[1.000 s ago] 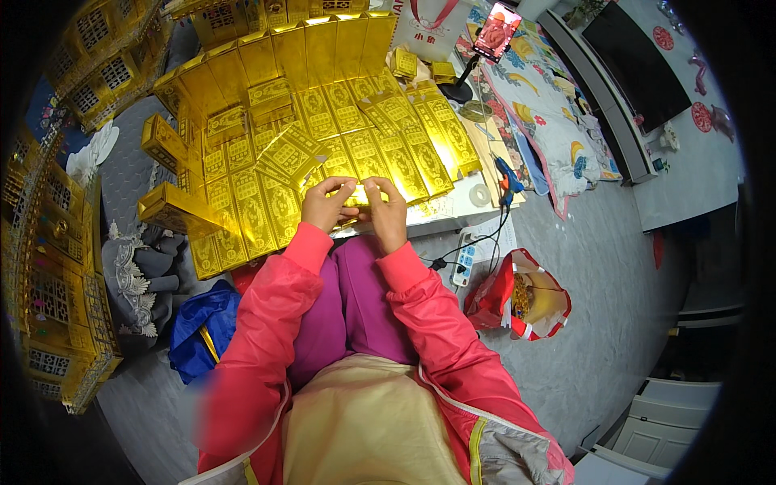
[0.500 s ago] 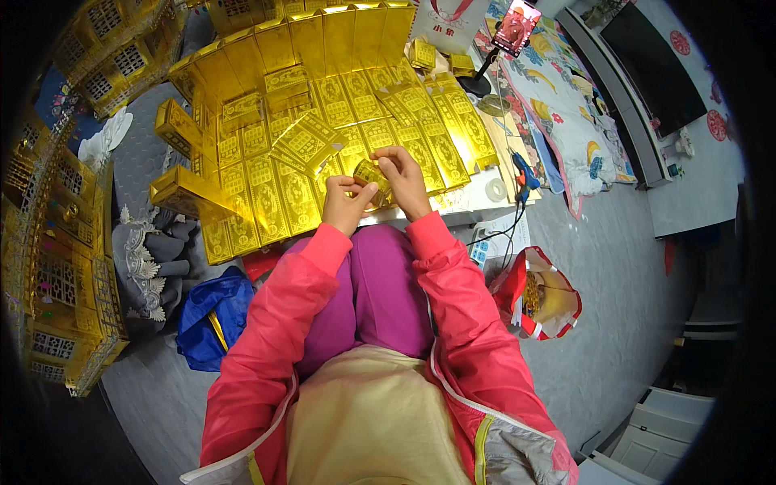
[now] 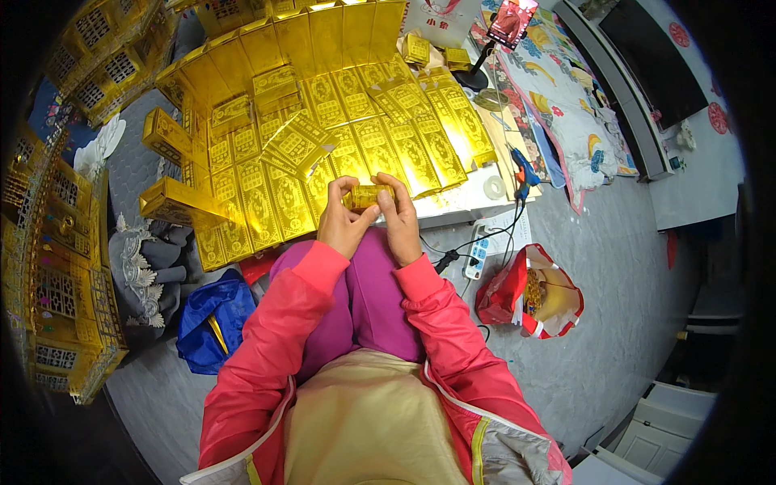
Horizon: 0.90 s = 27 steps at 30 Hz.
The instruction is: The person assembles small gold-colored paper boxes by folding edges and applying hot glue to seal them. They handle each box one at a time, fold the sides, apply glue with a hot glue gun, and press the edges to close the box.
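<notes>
Between both hands I hold a small folded piece of gold foil paper (image 3: pixel 366 196), just above my lap at the near edge of the table. My left hand (image 3: pixel 343 220) grips its left end, thumb in front and fingers curled behind. On its right end, my right hand (image 3: pixel 398 217) pinches it with thumb and fingers. Beyond the hands lies a sheet of flat gold panels (image 3: pixel 376 149) with embossed patterns, joined side by side. A fanned stack of gold paper pieces (image 3: pixel 297 144) rests on it, with another loose bunch (image 3: pixel 402 99) farther right.
Upright gold panels (image 3: pixel 299 40) line the back. Gold boxes (image 3: pixel 174 200) jut out at the left. To the right are a blue glue gun (image 3: pixel 525 174), a power strip (image 3: pixel 478 252), a red bag (image 3: pixel 505 297) and a phone on a stand (image 3: pixel 512 23). A blue bag (image 3: pixel 214 319) lies on the floor.
Both hands have moved slightly down and nearer to me. The gold paper piece has turned from slanted to nearly level, and the right hand has shifted a little left.
</notes>
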{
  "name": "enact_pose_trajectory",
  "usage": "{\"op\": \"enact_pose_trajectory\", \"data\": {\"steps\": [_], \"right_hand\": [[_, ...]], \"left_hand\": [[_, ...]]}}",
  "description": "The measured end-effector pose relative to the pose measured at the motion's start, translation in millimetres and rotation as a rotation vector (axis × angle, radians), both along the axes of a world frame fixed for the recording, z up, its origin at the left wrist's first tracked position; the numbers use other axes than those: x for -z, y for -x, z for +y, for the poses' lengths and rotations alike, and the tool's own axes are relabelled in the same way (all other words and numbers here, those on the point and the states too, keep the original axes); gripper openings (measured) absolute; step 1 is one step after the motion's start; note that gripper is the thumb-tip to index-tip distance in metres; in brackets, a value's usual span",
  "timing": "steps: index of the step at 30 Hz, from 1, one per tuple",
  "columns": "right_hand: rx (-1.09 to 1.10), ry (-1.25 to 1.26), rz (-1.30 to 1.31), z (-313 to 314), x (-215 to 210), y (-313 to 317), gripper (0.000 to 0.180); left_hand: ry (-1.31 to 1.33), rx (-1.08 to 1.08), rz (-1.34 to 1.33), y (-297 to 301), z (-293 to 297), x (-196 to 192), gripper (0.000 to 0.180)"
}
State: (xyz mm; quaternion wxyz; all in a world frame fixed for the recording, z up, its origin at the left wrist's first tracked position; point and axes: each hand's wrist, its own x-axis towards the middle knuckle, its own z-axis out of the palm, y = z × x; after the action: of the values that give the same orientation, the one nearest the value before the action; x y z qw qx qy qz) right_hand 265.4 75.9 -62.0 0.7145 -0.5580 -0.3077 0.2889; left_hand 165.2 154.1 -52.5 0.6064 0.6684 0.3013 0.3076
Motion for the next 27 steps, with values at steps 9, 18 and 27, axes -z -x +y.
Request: {"op": "enact_pose_trajectory", "data": {"steps": [9, 18, 27], "right_hand": [[-0.002, 0.072, -0.136, 1.8, 6.6, -0.3, 0.034], [0.121, 0.178, -0.285, 9.0, -2.0, 10.4, 0.037], [0.278, 0.013, -0.270, 7.9, -10.7, 19.4, 0.037]], "left_hand": [[0.222, 0.050, -0.001, 5.9, 6.0, -8.6, 0.024], [-0.305, -0.223, 0.290, -11.0, -8.0, 7.8, 0.028], [-0.219, -0.236, -0.097, -23.9, -31.7, 1.6, 0.034]]}}
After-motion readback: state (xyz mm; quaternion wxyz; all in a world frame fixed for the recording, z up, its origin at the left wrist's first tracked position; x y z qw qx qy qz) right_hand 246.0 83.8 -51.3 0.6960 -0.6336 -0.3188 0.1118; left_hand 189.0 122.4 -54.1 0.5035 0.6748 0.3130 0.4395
